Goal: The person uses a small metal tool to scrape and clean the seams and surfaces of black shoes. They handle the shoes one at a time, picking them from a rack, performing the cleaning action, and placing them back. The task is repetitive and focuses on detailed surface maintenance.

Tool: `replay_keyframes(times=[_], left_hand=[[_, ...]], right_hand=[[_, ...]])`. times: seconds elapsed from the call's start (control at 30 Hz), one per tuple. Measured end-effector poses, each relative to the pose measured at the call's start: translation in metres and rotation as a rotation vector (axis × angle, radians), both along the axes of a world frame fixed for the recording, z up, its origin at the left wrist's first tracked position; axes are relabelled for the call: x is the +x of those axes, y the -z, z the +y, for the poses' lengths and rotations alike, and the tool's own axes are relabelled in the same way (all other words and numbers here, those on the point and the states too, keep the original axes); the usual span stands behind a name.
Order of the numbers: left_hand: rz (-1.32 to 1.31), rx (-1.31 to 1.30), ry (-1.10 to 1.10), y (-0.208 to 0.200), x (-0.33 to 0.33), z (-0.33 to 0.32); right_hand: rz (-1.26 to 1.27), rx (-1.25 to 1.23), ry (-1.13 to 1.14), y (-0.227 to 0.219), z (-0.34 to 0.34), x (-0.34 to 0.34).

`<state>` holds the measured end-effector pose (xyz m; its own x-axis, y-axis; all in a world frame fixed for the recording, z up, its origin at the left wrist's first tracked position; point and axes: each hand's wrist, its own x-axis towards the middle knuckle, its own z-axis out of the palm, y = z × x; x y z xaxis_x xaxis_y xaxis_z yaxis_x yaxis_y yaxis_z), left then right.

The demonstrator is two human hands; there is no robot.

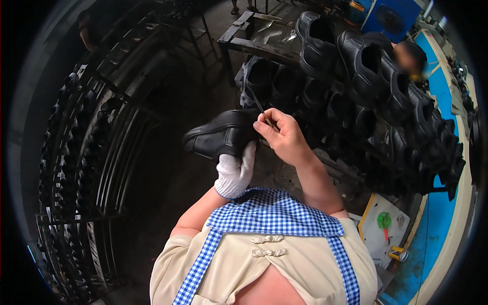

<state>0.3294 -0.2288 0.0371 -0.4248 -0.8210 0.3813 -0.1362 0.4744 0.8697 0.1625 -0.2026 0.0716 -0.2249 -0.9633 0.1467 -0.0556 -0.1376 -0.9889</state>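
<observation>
Where right grip (285, 135) pinches, thin tool (258, 104) protrudes.

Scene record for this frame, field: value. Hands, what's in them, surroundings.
left hand: left hand in a white knit glove, gripping a black shoe from below
right hand: right hand, bare, pinching a thin dark tool beside the shoe's right end
tool contact with shoe: cannot tell
clothing: blue-and-white checked apron over a cream top
right side: rows of black shoes; beyond them, a blue surface
lower right: white board with a green item on it
left side: dark metal rack, loaded, dimly lit
</observation>
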Motion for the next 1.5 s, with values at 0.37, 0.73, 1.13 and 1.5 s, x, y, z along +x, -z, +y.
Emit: replay_keyframes(times=[0.37, 0.73, 1.13, 1.5], left_hand=[[0.253, 0.952, 0.192, -0.025, 0.036, -0.011], [0.496, 0.790, 0.000, -0.026, 0.017, -0.007], [0.395, 0.444, -0.123, -0.024, -0.009, -0.005], [0.324, 0.345, -0.170, -0.010, -0.018, -0.006]], right_hand=[[-0.100, -0.021, 0.004, 0.031, 0.015, -0.026], [0.806, -0.284, 0.158, 0.006, 0.041, 0.005], [0.803, -0.290, 0.210, 0.000, 0.033, 0.033], [0.836, -0.267, 0.242, 0.006, 0.037, 0.039]])
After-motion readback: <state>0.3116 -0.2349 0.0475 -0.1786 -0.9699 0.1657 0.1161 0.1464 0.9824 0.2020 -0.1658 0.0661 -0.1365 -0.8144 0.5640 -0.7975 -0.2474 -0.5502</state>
